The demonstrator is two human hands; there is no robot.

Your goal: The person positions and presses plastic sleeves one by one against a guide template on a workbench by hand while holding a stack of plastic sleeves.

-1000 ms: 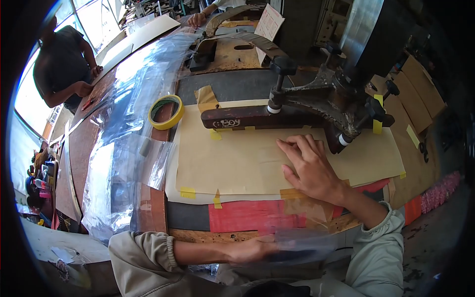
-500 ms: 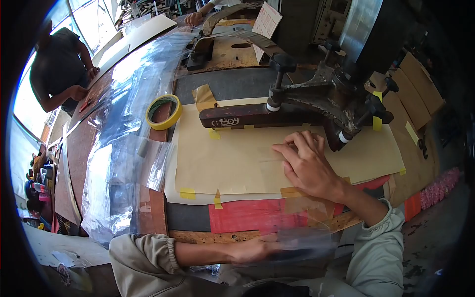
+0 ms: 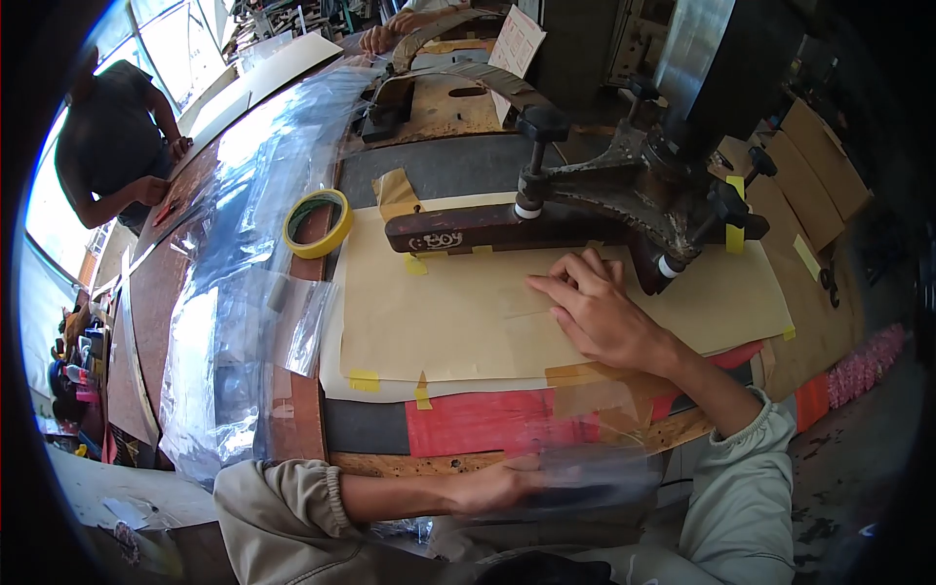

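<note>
My right hand [image 3: 609, 317] rests on a cream sheet [image 3: 419, 331], fingers bent, with thumb and index apart. By its thumb a faint thin line crosses the sheet; I cannot tell whether it is the edge of clear film. Low in the view, near the table's front edge, my left hand [image 3: 492, 486] is closed on clear plastic sheets [image 3: 595, 478], which are partly blurred. Its fingertips are hidden. Yellow tape pieces [image 3: 364, 380] stick to the cream sheet's edges. Above it lies a dark metal bar [image 3: 458, 232] under a heavy clamp-like frame [image 3: 624, 190].
A yellow tape roll [image 3: 318, 223] sits left of the cream sheet. Clear plastic film [image 3: 229, 322] covers the table farther left. Red material [image 3: 478, 424] shows at the front edge. One person [image 3: 117, 146] stands at the far left; another person's hand [image 3: 375, 39] is at the back.
The whole view has shifted slightly, moving the table items a little left. Both hands keep nearly the same places, the right one still on the cream sheet.
</note>
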